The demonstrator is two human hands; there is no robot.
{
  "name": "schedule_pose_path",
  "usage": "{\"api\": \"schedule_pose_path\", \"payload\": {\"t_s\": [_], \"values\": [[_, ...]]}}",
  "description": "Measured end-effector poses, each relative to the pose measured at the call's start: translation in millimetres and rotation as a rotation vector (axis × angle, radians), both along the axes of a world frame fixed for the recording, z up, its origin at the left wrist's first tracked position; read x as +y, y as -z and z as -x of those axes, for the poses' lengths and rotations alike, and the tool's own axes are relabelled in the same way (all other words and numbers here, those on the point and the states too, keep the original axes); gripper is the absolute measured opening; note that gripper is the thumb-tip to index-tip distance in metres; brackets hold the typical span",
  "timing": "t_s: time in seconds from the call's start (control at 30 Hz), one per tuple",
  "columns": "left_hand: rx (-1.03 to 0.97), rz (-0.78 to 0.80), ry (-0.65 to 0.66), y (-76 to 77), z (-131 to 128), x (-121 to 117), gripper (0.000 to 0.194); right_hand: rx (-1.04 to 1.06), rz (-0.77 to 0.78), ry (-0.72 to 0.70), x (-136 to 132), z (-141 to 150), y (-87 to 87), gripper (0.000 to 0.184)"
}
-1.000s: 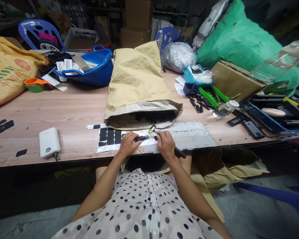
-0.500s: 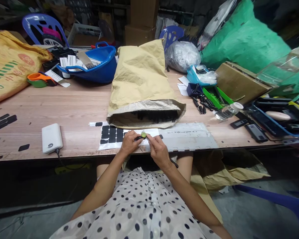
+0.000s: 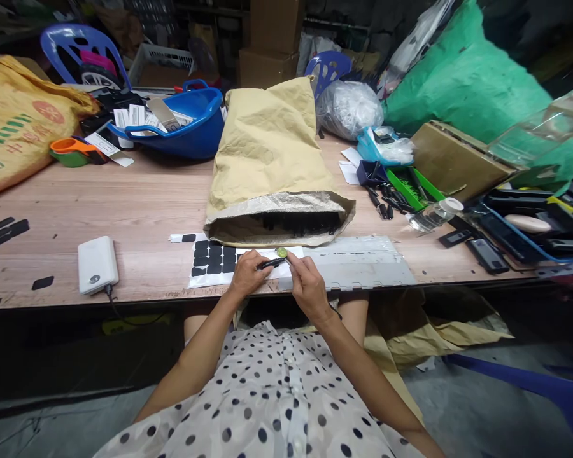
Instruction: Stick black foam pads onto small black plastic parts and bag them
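My left hand (image 3: 247, 273) is closed on a slim black part (image 3: 270, 262) whose end sticks out to the right. My right hand (image 3: 310, 287) has its fingers pinched together at the edge of a small round green piece (image 3: 281, 252), just above the tip of the black part. What exactly the green piece is cannot be made out. Under both hands lies a white sheet (image 3: 205, 280) with rows of black rounded stickers (image 3: 214, 263) left of my left hand. A grey board (image 3: 358, 270) extends to the right of my right hand.
A tan sack (image 3: 267, 146) lies with its mouth facing me, dark pieces inside. A white power bank (image 3: 98, 264) with a cable sits to the left. Farther back is a blue basin (image 3: 191, 137). To the right are a green tray (image 3: 415, 187), a clear bottle (image 3: 434, 215) and black cases (image 3: 487, 254).
My right hand has shifted slightly right and away from me, the green piece moving along with it. More of the black part now shows in my left hand, which stays nearly still.
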State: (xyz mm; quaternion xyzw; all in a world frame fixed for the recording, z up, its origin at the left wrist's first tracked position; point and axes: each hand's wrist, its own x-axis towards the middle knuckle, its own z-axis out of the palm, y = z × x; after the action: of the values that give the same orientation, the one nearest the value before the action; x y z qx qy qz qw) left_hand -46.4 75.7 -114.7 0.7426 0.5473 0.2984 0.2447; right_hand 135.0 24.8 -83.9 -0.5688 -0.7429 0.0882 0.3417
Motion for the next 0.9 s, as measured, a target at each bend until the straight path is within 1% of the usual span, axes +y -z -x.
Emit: {"api": "schedule_pose_path", "payload": {"t_s": [0.13, 0.23, 0.33, 0.47, 0.53, 0.63, 0.77, 0.9], "values": [[0.017, -0.023, -0.007, 1.5, 0, 0, 0.011, -0.023, 0.03, -0.002, -2, 2, 4.9, 0.044], [0.028, -0.037, -0.005, 1.9, -1, 0, 0.011, 0.002, 0.029, 0.004, -2, 0, 7.2, 0.043], [0.043, -0.05, -0.013, 1.9, -2, -1, 0.012, 0.014, 0.005, 0.061, 4, -8, 6.8, 0.043], [0.08, -0.076, -0.015, 1.8, -3, -2, 0.025, -0.101, -0.01, 0.199, 17, -29, 11.7, 0.041], [0.095, -0.074, -0.004, 1.8, -3, -3, 0.025, -0.185, -0.024, 0.26, 25, -39, 17.6, 0.04], [0.099, -0.06, 0.005, 2.3, -2, -3, 0.021, -0.294, -0.073, 0.301, 33, -49, 27.4, 0.037], [0.088, -0.057, 0.016, 4.2, 1, -3, 0.021, -0.353, -0.118, 0.332, 36, -49, 36.9, 0.034], [0.067, -0.08, 0.039, 2.7, 5, -2, 0.019, -0.362, -0.127, 0.346, 35, -44, 40.9, 0.034]]}}
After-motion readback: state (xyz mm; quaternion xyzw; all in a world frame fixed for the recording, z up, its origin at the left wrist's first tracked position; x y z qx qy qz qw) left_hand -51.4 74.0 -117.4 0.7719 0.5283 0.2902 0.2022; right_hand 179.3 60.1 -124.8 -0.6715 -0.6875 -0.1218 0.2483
